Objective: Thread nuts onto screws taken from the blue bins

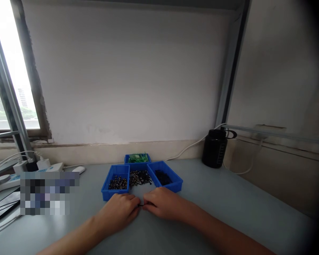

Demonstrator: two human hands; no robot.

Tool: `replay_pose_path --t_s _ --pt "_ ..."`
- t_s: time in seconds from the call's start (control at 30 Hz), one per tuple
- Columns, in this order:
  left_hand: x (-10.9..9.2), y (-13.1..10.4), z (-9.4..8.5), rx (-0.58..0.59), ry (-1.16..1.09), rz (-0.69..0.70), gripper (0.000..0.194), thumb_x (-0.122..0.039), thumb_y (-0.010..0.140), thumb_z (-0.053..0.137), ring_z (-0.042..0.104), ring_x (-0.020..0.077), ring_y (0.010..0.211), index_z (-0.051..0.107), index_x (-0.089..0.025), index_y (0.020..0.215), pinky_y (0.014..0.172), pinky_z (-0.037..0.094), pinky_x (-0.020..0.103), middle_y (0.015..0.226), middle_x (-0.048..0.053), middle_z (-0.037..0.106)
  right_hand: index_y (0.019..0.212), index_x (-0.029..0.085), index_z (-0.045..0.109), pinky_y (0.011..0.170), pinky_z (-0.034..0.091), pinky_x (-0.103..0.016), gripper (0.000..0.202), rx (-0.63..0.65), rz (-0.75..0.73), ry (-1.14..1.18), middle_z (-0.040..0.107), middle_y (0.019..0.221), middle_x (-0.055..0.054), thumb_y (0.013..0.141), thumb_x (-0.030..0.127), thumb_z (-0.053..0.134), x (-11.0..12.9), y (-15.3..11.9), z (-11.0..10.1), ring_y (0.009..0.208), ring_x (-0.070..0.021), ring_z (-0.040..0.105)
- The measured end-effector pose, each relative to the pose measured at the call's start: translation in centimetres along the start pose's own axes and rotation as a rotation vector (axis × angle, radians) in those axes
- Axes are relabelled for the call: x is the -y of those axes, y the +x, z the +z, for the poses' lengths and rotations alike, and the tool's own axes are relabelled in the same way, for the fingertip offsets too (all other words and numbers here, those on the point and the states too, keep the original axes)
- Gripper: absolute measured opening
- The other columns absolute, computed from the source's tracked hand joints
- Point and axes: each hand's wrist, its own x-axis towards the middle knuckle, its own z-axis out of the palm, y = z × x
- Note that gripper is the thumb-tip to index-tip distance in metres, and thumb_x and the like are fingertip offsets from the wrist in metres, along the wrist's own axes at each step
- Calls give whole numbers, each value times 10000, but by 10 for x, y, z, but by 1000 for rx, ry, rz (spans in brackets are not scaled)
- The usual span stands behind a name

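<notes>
My left hand (121, 209) and my right hand (164, 203) meet low over the table, fingertips pinched close together. Between them shows a small thin dark piece (140, 205), gripped from both sides; most of it is hidden by the fingers. Just beyond my left hand stands a blue bin (106, 196) holding small brass-and-dark metal parts (118, 182). Another blue bin (177, 186), with small black parts (163, 177), sits angled beyond my right hand. Between these bins lies a pile of dark and shiny small parts (139, 177).
A third blue bin (126, 159) with green packets (138, 158) is at the back by the wall. A black bottle (214, 150) stands back right near a white cable (186, 151). On the left are a power strip (53, 169), a phone (5, 205) and a white mouse (79, 169).
</notes>
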Motion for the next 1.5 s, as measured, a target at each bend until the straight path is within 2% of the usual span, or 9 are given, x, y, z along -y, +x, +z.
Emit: replay_pose_path --t_s 0.33,0.6,0.77,1.1,1.2,1.33,1.5 --pt "-4 0 -3 30 -19 21 172 -228 888 429 620 193 704 563 -170 797 605 460 274 780 29 645 738 169 575 560 334 -229 157 -40 -88 -31 620 690 -10 842 231 475 7 1 0 650 -143 564" --pt "-6 1 -8 40 -23 -47 130 -209 840 437 608 186 692 545 -180 774 612 449 261 757 22 628 755 177 599 531 324 -236 159 6 -11 -21 652 712 -22 829 253 480 4 1 0 666 -170 591" --pt "-8 1 -11 11 -51 -50 93 -200 832 449 595 180 701 532 -183 793 621 443 260 772 15 619 785 172 625 532 346 -243 181 48 26 -10 678 751 -47 833 254 471 4 1 3 673 -189 608" --pt "-3 0 -4 -86 -131 32 122 -209 886 428 575 168 767 546 -185 865 658 435 255 831 16 603 812 160 633 571 385 -242 201 7 -31 14 683 767 -51 850 218 444 1 5 6 689 -186 617" --pt "-6 0 -6 -69 -129 33 83 -175 840 457 573 168 761 539 -184 847 656 437 250 824 17 602 787 167 636 562 380 -240 201 14 -22 20 678 753 -42 846 239 458 -2 4 8 676 -181 610" --pt "-8 0 -7 -16 -70 -64 66 -146 770 479 583 178 694 518 -184 808 615 443 256 756 16 607 778 175 638 552 371 -236 167 32 -16 22 674 737 -33 823 240 491 -4 3 9 670 -177 606" --pt "-5 1 -4 -11 -44 -60 70 -182 829 448 591 179 678 517 -191 819 601 442 254 744 9 610 810 172 633 552 368 -243 212 13 -23 10 678 751 -39 861 291 464 -1 3 5 680 -185 614"
